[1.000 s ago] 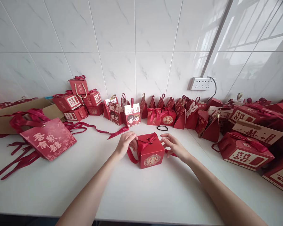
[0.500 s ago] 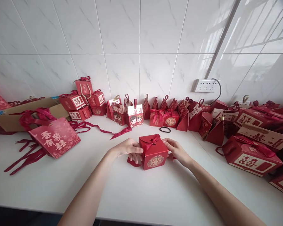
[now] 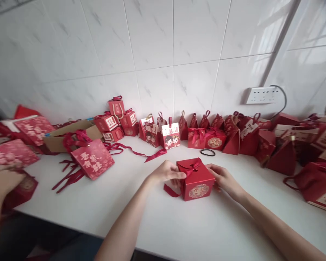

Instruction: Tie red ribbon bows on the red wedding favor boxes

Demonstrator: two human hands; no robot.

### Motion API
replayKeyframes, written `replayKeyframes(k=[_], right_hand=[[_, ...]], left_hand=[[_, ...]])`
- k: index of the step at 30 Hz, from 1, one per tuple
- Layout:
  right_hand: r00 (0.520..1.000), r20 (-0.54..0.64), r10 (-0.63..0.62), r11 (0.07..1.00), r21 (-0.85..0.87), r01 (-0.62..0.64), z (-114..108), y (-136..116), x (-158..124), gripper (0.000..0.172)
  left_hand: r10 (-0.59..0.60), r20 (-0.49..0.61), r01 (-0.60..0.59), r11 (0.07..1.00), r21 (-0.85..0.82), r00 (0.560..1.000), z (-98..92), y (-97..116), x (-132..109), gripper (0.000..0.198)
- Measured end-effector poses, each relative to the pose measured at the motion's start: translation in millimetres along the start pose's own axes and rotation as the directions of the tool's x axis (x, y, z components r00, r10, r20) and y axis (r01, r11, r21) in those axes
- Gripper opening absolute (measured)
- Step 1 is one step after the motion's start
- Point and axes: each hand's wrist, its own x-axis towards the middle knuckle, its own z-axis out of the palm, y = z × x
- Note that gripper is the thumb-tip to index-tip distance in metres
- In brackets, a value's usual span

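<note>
The person's two bare hands hold between them a glossy red cube-shaped card box [image 3: 197, 181], which stands upright on the white surface [image 3: 176, 224], right of the middle. The left hand [image 3: 170, 175], fingers curled and thumb forward, presses its left side; the right hand [image 3: 222, 177] is set narrow against its right side, some fingertips hidden. A dark red satin bow [image 3: 192, 169] is tied on top and a ribbon length [image 3: 171, 190] trails to the left, so the step in hand looks like steadying or adjusting the box once tied. The next move would seem to call for light, even pressure that neither dents the card nor snags the ribbon. Counted out, there is one box in hand; one black elastic ring [image 3: 208, 152] beyond it; two red bow-tied boxes [image 3: 207, 138] side by side farther back; five red boxes in a stack [image 3: 116, 119] at the far left; one pink-red printed bag [image 3: 92, 159] to the left; and one white power strip [image 3: 262, 95] on the wall. The triangular red boxes [image 3: 232, 139] overlap too much to count. At the left edge, one hand of another person [image 3: 8, 183] is blurred.
</note>
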Motion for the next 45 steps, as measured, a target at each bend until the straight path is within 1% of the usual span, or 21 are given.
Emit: replayKeyframes(k=[1,3,5,7,8,10,15,18,21,22,24,25,27,28,30,32,34,36,39,42,45], right_hand=[[1.000,-0.012,0.000,1.000,0.002,0.000,-0.4,1.5,0.6,0.054],[0.998,-0.055,-0.005,1.000,0.024,0.007,-0.4,2.1,0.6,0.058],[0.996,-0.090,0.002,0.998,0.067,0.004,1.0,-0.8,-1.2,0.065],[0.996,-0.082,0.023,0.993,0.117,-0.013,3.2,-4.9,-2.9,0.067],[0.997,-0.066,0.030,0.990,0.139,-0.020,4.3,-6.5,-3.1,0.066],[0.998,-0.068,-0.001,0.986,0.168,0.013,5.4,-7.3,-1.5,0.060],[0.982,-0.154,-0.106,0.991,0.066,0.117,2.2,-3.0,5.5,0.041],[0.975,-0.182,-0.128,0.990,0.036,0.137,-2.9,-5.4,6.1,0.037],[0.983,-0.139,-0.122,0.990,0.050,0.130,-15.1,-12.9,2.4,0.033],[0.989,-0.094,-0.114,0.990,0.068,0.120,-21.1,-15.6,0.5,0.031],[0.993,0.073,-0.091,0.989,0.123,0.081,-34.0,-19.8,-3.1,0.031],[0.981,0.175,-0.078,0.988,0.148,0.052,-39.9,-21.0,-4.5,0.033],[0.932,0.359,-0.048,0.985,0.171,-0.015,-47.4,-21.8,-6.0,0.042],[0.912,0.410,-0.027,0.985,0.168,-0.047,-48.3,-21.7,-6.3,0.047],[0.916,0.402,0.011,0.985,0.151,-0.078,-44.6,-21.5,-6.9,0.053],[0.941,0.339,0.017,0.989,0.134,-0.066,-36.7,-22.0,-7.9,0.049],[0.956,0.294,-0.013,0.994,0.104,-0.019,-29.5,-23.0,-9.2,0.046],[0.951,0.305,-0.038,0.997,0.072,0.017,-25.7,-23.8,-10.1,0.043],[0.946,0.321,-0.037,0.998,0.054,0.021,-26.2,-24.2,-9.9,0.037],[0.945,0.325,-0.039,0.993,0.122,-0.001,-29.6,-25.0,-10.3,0.033],[0.944,0.328,-0.028,0.975,0.219,-0.047,-33.7,-28.6,-13.1,0.027]], left_hand=[[0.011,-0.038,-0.010,1.000,0.025,0.999,1.5,-2.1,1.1,0.046],[0.029,-0.081,-0.024,0.998,0.050,0.996,3.4,-5.8,2.8,0.044],[0.016,-0.072,-0.012,0.999,0.047,0.997,4.3,-7.3,3.4,0.046],[-0.006,-0.037,0.007,0.999,0.035,0.999,4.0,-6.4,3.6,0.050],[-0.010,-0.020,0.011,1.000,0.027,1.000,3.5,-5.5,3.7,0.051],[0.006,-0.018,-0.006,1.000,0.012,1.000,1.9,-3.5,4.2,0.050],[0.069,-0.012,-0.069,0.997,-0.046,0.998,-2.7,-0.2,3.2,0.039],[0.089,-0.004,-0.089,0.991,-0.097,0.996,-5.8,2.5,0.1,0.032],[0.114,-0.026,-0.117,0.984,-0.131,0.993,-8.5,4.7,-2.1,0.031],[0.129,-0.038,-0.133,0.983,-0.126,0.991,-8.9,4.9,-2.2,0.033],[0.142,-0.062,-0.148,0.983,-0.104,0.988,-9.1,4.4,-1.5,0.035],[0.138,-0.070,-0.144,0.985,-0.095,0.988,-8.9,3.8,-0.9,0.035],[0.113,-0.067,-0.119,0.988,-0.098,0.991,-8.3,2.7,0.3,0.035],[0.102,-0.058,-0.108,0.989,-0.104,0.993,-8.1,2.3,0.7,0.034],[0.091,-0.035,-0.094,0.989,-0.114,0.995,-7.9,1.5,1.1,0.035],[0.080,-0.017,-0.081,0.989,-0.120,0.997,-8.1,0.5,1.1,0.038],[0.076,-0.001,-0.075,0.990,-0.117,0.997,-8.4,-0.8,1.2,0.042],[0.086,0.015,-0.084,0.991,-0.100,0.996,-8.1,-1.8,1.5,0.043],[0.087,0.014,-0.086,0.993,-0.079,0.996,-7.0,-0.9,1.5,0.043],[0.038,0.020,-0.036,0.996,-0.079,0.999,-9.0,2.2,-1.9,0.043],[0.000,0.141,0.014,0.995,-0.098,0.990,-17.6,4.7,-9.1,0.036]])
